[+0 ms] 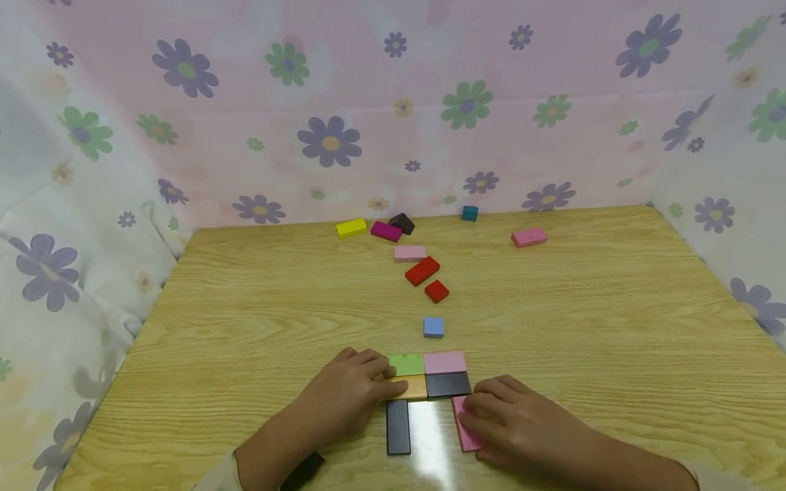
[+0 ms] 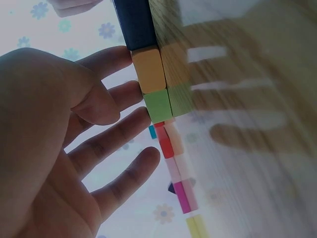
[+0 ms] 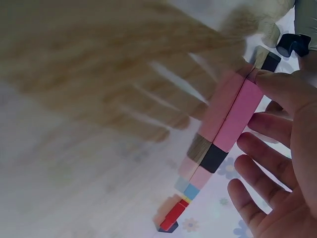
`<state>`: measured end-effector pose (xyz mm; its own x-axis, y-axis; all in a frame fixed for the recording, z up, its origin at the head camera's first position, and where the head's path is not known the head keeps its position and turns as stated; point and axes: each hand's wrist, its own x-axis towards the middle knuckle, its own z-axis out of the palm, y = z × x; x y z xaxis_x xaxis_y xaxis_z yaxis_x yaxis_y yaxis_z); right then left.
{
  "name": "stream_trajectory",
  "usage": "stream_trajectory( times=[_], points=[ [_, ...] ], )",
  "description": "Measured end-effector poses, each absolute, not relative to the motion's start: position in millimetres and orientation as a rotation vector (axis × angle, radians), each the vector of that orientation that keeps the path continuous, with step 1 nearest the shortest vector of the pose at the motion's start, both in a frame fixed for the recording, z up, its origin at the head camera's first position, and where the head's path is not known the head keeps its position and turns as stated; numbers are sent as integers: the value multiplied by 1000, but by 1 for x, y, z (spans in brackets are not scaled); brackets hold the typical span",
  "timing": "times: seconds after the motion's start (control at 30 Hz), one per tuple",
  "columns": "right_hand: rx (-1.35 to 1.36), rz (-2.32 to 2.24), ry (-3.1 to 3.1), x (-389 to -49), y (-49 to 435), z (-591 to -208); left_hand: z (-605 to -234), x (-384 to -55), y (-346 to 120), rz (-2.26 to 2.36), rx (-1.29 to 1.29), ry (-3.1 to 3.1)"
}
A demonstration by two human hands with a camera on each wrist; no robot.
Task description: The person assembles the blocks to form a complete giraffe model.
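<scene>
Uneven push could drive glossy pink rectangular block [image 1: 469, 442] into glossy black rectangular block [image 1: 448, 385] just beside it, skewing both; right hand [image 1: 525, 423] unclenched, touching pink block; left hand [image 1: 350, 389] relaxed against orange rectangular block [image 1: 417, 389]

Head view: bright and mostly clear, lit perhaps from overhead, though hard to place.
Cloth [image 1: 368, 82]: softly and evenly lit from ahead; bleached nearly white in the left wrist view.
Table [image 1: 245, 307]: shines with white glare [image 1: 428, 436] between the black block [image 1: 398, 427] and the pink block [image 1: 469, 440]; smears reflections into haze in both wrist views.
Left hand [image 1: 353, 385]: looks dim against bright cloth in its wrist view.
Right hand [image 1: 516, 416]: shaded likewise, fairly crisp in outline.
</scene>
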<state>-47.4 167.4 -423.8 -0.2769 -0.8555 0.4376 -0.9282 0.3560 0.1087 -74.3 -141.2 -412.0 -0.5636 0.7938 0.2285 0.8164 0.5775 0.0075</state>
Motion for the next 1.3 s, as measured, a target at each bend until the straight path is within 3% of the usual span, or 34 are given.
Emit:
stream_trajectory(
  times=[0.7, 0.97, 1.3],
  points=[
    [1502, 300, -2265, -51, 165, -416, -410, -74, -141, -148, -1362, -2635],
    [1316, 361, -2512, -99, 170, -393, -409, -75, -141, -147, -1358, -2620],
    [1146, 365, -2732, -164, 156, -392, -410, -74, -139, -169, -1376, -2614]
  ],
)
